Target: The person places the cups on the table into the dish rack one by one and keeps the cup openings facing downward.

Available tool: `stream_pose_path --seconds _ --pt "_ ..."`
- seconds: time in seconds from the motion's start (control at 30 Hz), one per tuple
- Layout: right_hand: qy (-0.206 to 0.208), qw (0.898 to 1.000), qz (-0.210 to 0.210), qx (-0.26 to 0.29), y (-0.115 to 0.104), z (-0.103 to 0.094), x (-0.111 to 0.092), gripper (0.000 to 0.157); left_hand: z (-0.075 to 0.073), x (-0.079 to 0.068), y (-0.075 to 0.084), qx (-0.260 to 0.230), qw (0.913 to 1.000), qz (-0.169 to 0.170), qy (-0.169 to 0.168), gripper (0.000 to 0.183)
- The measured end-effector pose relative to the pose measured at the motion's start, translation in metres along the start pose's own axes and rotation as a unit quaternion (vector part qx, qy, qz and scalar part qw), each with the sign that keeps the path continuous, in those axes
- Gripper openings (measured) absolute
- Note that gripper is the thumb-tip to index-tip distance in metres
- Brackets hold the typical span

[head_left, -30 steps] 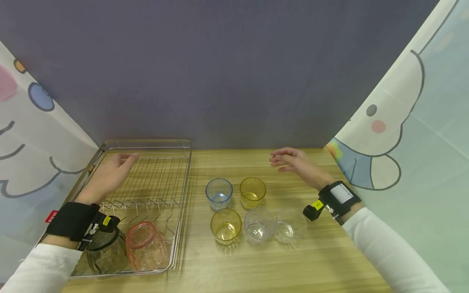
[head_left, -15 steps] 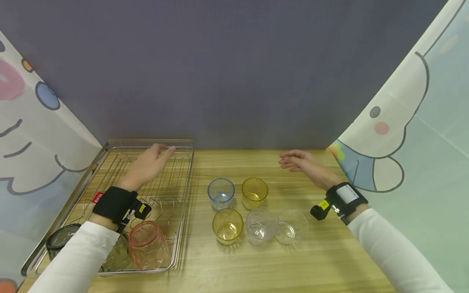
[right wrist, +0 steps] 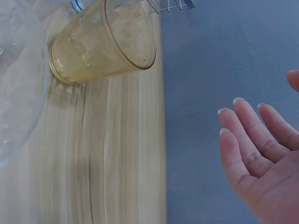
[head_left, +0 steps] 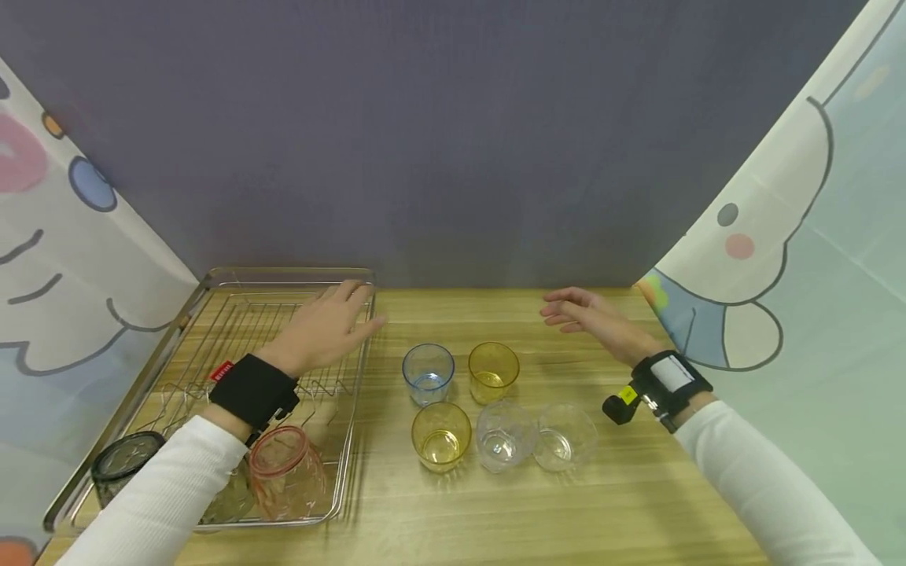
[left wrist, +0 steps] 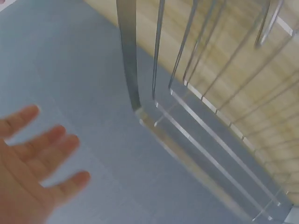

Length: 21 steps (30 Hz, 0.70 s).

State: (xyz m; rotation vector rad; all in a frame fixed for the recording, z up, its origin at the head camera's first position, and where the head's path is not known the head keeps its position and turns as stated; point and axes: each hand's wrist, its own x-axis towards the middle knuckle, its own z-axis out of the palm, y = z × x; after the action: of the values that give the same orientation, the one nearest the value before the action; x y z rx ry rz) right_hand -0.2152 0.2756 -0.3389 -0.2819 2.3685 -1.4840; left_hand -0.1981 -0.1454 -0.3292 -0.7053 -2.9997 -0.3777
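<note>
My left hand [head_left: 325, 326] hovers over the right side of the wire rack [head_left: 344, 460], fingers spread and nothing in them. A blue-rimmed glass [head_left: 428, 376] stands on the table just right of that hand. Beside it is a yellow glass [head_left: 493, 374]; a second yellow glass [head_left: 441, 440] sits in front. Two clear glasses, one faceted [head_left: 504, 437] and one plain [head_left: 566, 439], stand to the right of that one. Above the table's back right my right hand [head_left: 591, 321] is held with loosely bent fingers and empty, as the right wrist view [right wrist: 271, 163] also shows.
Inside the rack's front part stand a pink glass [head_left: 289, 475], a dark glass [head_left: 116, 464] and a greenish glass [head_left: 230, 501] partly behind the left sleeve. A grey panel [head_left: 453, 141] closes off the back. Printed cloth [head_left: 828, 314] hangs at both sides.
My left hand has moved right across the rack from its left side toward the blue-rimmed glass, its fingers spreading. My right hand has hardly moved. The glasses stay in place.
</note>
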Motion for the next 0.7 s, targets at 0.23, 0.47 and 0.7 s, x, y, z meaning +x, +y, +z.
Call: stream_pose_path --seconds 0.23,0.47,0.7 --pt "0.004 1.0 -0.018 0.025 -0.006 0.006 0.003 0.05 0.008 0.009 0.011 -0.069 0.9963 0.044 0.026 0.062" --pt "-0.004 0.999 -0.049 0.022 -0.019 0.015 0.001 0.05 0.008 0.014 0.012 -0.279 0.9592 0.026 0.034 0.059" --pt "-0.066 0.995 -0.058 -0.056 -0.028 0.033 -0.006 0.055 0.007 0.017 0.0 -0.291 0.9562 0.018 0.021 0.06"
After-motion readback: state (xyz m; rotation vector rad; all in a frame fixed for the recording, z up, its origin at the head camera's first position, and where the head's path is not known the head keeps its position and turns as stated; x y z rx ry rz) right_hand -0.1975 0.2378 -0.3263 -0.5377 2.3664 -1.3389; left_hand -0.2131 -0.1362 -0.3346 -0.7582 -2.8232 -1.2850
